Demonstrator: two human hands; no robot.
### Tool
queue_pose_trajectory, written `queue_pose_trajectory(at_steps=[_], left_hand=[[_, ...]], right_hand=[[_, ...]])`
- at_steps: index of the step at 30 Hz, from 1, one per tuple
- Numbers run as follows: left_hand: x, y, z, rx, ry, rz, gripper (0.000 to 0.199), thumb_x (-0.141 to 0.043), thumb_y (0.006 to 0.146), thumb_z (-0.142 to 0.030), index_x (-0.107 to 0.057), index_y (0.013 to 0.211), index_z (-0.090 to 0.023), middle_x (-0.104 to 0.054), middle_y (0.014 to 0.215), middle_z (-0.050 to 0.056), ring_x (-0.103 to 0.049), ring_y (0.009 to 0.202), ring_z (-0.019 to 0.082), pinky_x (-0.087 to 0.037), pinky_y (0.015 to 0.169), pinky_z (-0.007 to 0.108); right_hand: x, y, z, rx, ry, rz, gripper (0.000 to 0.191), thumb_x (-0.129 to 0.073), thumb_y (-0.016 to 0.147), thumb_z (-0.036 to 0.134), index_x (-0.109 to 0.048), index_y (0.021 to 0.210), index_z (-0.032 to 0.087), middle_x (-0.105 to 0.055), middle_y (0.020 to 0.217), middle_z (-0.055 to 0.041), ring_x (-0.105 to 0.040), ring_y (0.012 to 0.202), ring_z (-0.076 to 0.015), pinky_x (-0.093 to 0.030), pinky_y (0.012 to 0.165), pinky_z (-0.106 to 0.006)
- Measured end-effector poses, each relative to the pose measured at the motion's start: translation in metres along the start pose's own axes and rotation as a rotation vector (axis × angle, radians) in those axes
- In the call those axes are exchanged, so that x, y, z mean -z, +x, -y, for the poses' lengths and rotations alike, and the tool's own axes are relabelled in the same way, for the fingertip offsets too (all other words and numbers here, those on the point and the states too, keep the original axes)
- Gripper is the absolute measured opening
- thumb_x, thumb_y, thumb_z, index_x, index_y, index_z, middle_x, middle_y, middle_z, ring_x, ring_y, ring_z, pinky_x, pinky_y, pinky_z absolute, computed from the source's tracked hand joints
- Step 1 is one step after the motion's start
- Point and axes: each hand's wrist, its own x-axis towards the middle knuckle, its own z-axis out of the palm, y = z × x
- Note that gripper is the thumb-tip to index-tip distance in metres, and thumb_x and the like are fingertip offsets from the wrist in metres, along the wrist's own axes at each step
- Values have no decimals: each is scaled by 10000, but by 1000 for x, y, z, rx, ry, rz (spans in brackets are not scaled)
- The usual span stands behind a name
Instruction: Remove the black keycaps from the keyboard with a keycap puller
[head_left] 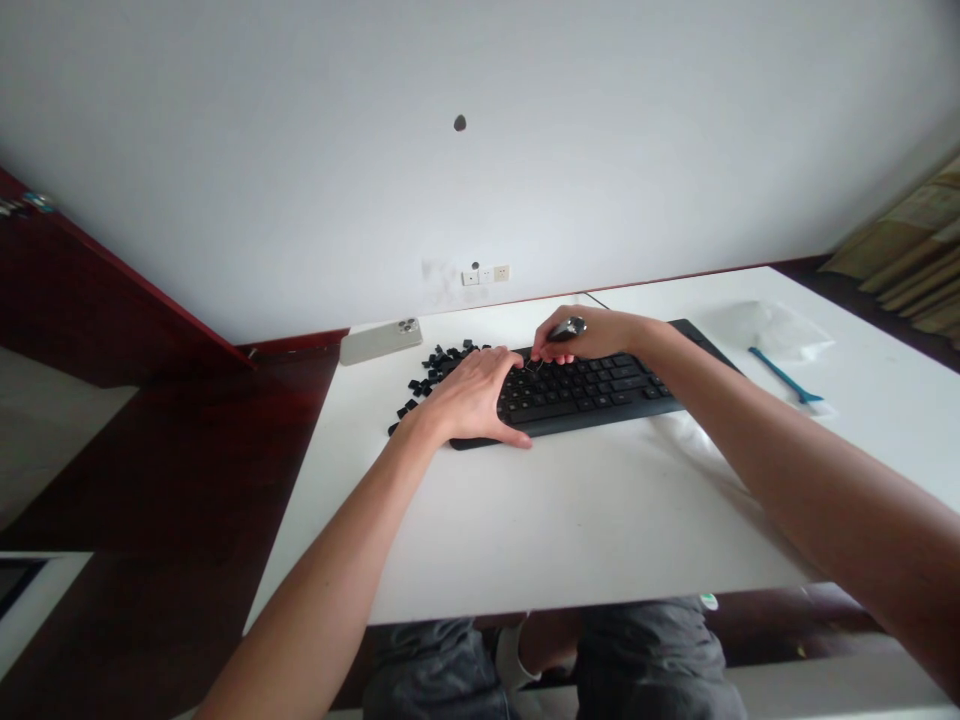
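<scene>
A black keyboard (555, 409) lies on the white table. Spread across its left part is my left hand (472, 395), palm down, thumb stretched along the front edge and fingers toward the back; the hand hides the keys beneath it. My right hand (566, 335) is closed around a keycap puller (568, 329) with a dark, shiny-ended handle. The puller's thin wire loops (534, 366) reach down to the upper keys, close to my left fingertips. Whether the wires hook a key cannot be made out. Loose black keycaps (429, 375) lie scattered left of the keyboard.
A phone (382, 342) lies face down at the table's back left corner. On the right are a blue brush-like tool (786, 376) and a clear plastic bag (780, 328). More crumpled plastic (694, 437) sits under my right forearm. Wall sockets (486, 275) are behind the table.
</scene>
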Motion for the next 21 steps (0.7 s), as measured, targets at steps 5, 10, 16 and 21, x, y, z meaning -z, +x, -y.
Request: queue_pose_trajectory(at_steps=[5,10,16,21], left_hand=[[-1,2,1,-11,33,16,1067,-895,646,-713,-485,1509,-236,-512,1565,165,-476,1455,412,-368,1249,537],[1,0,0,25,26,32,1058,-880,648,-741,-495,1504,-252,-433,1651,166,-374,1545,424,-319,1282,557],[-2,2,-3,64,24,55,1029,-839,669,-805,-553,1468,-224,-313,1732,169,-268,1608,414,-233,1330,554],[-9,7,-8,75,-34,-33,889,-905,665,-712,-610,1353,-232,-456,1650,132,-377,1548,393,-230,1334,551]], right_hand=[[-21,-24,-3,136,-54,-219,189,-666,862,350,-830,912,271,-806,905,-40,-708,781,-225,-572,761,-391],[-28,-29,5,-47,-90,-287,169,-684,862,331,-823,901,243,-789,832,-45,-664,662,-198,-543,667,-350],[-34,-33,22,-185,-208,-314,192,-632,905,255,-819,925,219,-775,774,-38,-683,664,-186,-533,700,-313],[-37,-36,26,-81,-304,-368,209,-615,906,219,-823,915,232,-820,923,-41,-728,789,-216,-542,817,-332]])
